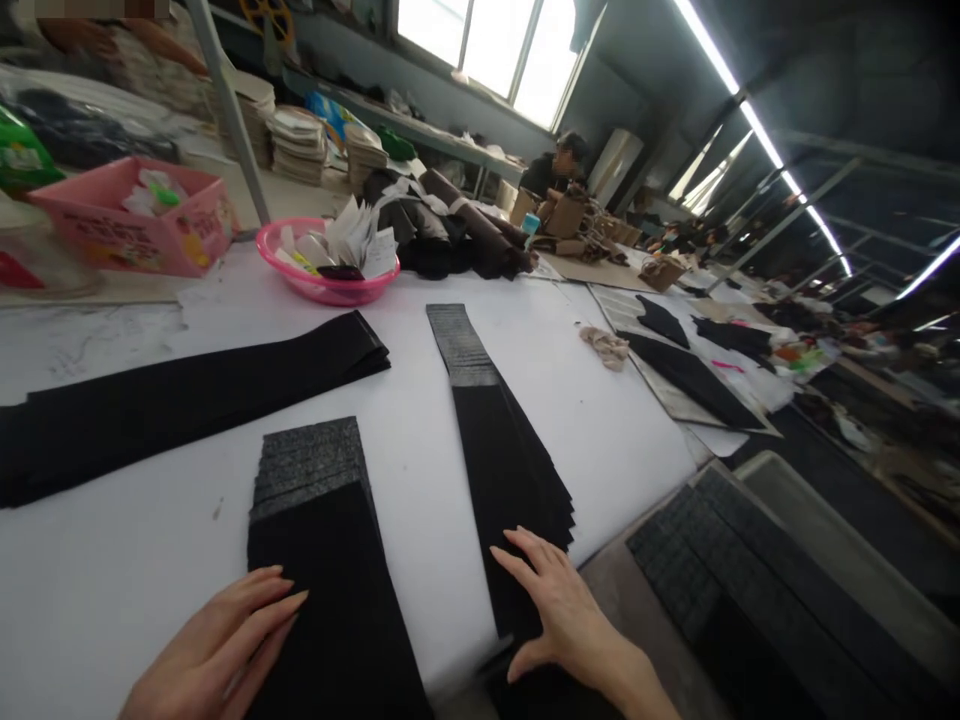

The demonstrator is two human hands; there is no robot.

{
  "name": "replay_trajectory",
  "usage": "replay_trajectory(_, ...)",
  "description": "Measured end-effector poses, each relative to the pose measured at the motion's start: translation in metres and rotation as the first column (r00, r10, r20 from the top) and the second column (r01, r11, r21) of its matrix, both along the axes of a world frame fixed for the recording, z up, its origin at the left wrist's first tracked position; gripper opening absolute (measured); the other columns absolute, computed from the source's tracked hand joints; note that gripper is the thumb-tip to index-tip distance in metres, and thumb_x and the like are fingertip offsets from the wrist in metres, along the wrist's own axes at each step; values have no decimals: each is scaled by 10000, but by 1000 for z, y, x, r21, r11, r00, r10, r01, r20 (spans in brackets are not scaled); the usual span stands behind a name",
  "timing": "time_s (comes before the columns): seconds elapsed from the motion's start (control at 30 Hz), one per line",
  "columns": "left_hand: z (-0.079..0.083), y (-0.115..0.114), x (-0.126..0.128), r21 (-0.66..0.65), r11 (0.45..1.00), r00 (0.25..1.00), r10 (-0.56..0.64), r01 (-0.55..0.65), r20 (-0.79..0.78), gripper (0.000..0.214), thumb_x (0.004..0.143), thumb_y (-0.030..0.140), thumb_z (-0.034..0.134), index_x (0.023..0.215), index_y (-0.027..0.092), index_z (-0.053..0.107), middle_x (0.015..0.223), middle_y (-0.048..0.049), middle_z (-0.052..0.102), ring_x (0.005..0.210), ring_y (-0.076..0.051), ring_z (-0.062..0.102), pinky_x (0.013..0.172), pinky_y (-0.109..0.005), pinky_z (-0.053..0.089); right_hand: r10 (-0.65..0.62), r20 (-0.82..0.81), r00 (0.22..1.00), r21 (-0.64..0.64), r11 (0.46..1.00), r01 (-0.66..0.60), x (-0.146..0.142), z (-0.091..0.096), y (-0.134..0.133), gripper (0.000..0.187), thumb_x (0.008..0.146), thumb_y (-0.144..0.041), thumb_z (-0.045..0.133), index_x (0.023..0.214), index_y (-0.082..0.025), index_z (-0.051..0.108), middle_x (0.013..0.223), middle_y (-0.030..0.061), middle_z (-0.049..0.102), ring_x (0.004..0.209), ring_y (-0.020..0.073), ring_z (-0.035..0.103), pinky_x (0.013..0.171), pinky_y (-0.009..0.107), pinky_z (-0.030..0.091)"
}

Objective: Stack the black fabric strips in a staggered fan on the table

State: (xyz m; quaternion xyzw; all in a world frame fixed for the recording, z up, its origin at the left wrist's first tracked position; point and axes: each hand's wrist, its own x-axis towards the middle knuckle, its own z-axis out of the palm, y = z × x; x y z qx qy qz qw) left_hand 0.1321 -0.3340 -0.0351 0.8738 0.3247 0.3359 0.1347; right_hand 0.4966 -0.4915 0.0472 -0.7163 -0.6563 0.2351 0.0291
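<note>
My left hand (225,640) lies with its fingers stretched out on the left edge of a fanned stack of black fabric pieces (330,580), whose far ends show a grey, rough band. To the right, my right hand (562,610) is spread, thumb apart from the fingers, over the near part of a narrower stack of black fabric strips (480,430). These strips also end in a greyish band. Whether the right fingertips press on the cloth I cannot tell. Beneath that hand the near edge is dark and blurred. Another long black fabric stack (187,390) lies at the left.
A pink basin (330,285) with papers and a pink box (139,225) stand at the back left. A crumpled beige scrap (604,348) lies on the white table (600,440). At right is a tray (787,490) by dark fabric pieces (735,600). A person (559,165) sits farther back.
</note>
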Motion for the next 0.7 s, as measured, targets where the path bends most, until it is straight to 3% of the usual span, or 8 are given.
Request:
replay_trajectory(0.1, 0, -12, 2, -22, 998, 988, -66, 63, -136, 318, 863, 425, 568, 1141, 278, 614, 1218, -35, 588, 1140, -224, 562, 996, -366, 444, -32, 31, 999, 75, 997, 29, -8, -11, -30, 1149, 483, -131, 876, 1454, -350, 302, 1534, 49, 273, 1403, 322, 226, 1152, 512, 203)
replay_trajectory(0.2, 3, -17, 4, -57, 998, 983, -38, 28, -182, 315, 880, 447, 535, 1116, 256, 619, 1212, -45, 588, 1140, -240, 552, 1012, -404, 417, -99, -58, 993, 220, 969, 109, -3, -17, -43, 830, 661, 82, 590, 1376, -316, 448, 1458, 30, 407, 1374, 229, 319, 1152, 453, 259)
replay_trajectory(0.3, 6, -18, 5, -53, 999, 981, -16, 6, -195, 332, 893, 463, 498, 1108, 241, 622, 1211, -54, 588, 1117, -245, 563, 1006, -412, 415, -131, -299, 945, 290, 931, 221, 13, -16, -43, 446, 770, 8, 527, 1101, -256, 667, 1221, 38, 615, 1243, 202, 494, 1068, 391, 399)
replay_trajectory(0.4, 6, -19, 5, -50, 999, 980, -13, 3, -198, 335, 895, 469, 487, 1098, 240, 623, 1209, -55, 588, 1106, -243, 570, 1002, -411, 418, -180, -473, 862, 244, 914, 325, 27, -13, -39, 157, 843, -192, 601, 934, -232, 722, 1054, 44, 689, 1105, 217, 593, 992, 371, 459)
replay_trajectory(0.47, 6, -18, 4, -52, 999, 979, -14, 3, -203, 334, 896, 475, 479, 1096, 248, 622, 1208, -51, 588, 1098, -240, 577, 999, -408, 423, -247, -536, 807, 182, 900, 396, 33, -8, -36, 163, 864, -294, 604, 947, -216, 722, 1012, 45, 698, 1009, 215, 627, 937, 358, 480)
replay_trajectory(0.57, 8, -16, 5, -75, 997, 975, -18, 2, -220, 334, 897, 496, 461, 1067, 266, 632, 1191, -42, 594, 1069, -234, 593, 968, -391, 449, -373, -623, 688, 105, 831, 546, 38, -1, -34, 268, 910, -384, 535, 935, -178, 704, 875, 33, 684, 849, 190, 631, 804, 310, 508)
replay_trajectory(0.63, 15, -14, 9, -123, 992, 972, -31, 2, -233, 330, 889, 513, 466, 1038, 276, 640, 1156, -33, 606, 1024, -224, 612, 915, -358, 481, -407, -676, 614, 76, 791, 608, 41, 5, -33, 312, 917, -421, 515, 947, -167, 692, 840, 31, 664, 860, 190, 613, 812, 302, 497)
replay_trajectory(0.7, 25, -12, 17, -196, 981, 975, -46, 2, -220, 317, 876, 519, 489, 1022, 285, 645, 1121, -23, 618, 973, -210, 630, 859, -318, 503, -406, -694, 595, 75, 781, 621, 42, 10, -32, 326, 903, -443, 532, 961, -163, 687, 852, 36, 655, 897, 198, 599, 851, 310, 484)
